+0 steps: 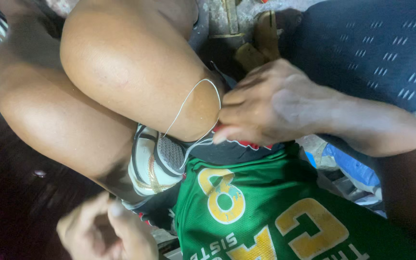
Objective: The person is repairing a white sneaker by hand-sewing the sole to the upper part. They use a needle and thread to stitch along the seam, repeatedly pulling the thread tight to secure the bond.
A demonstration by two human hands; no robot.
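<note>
The person wears a green jersey [275,212] with large yellow letters and a numeral edged in white, over dark cloth trimmed in red. Both forearms are bare, without sleeves. The legs are bare too, and a white and grey sneaker [157,163] with gold trim covers one foot.

White thread [188,98] loops in a slack arc across a bare knee, running down to a white-and-grey shoe [157,161] wedged beneath the leg.
</note>
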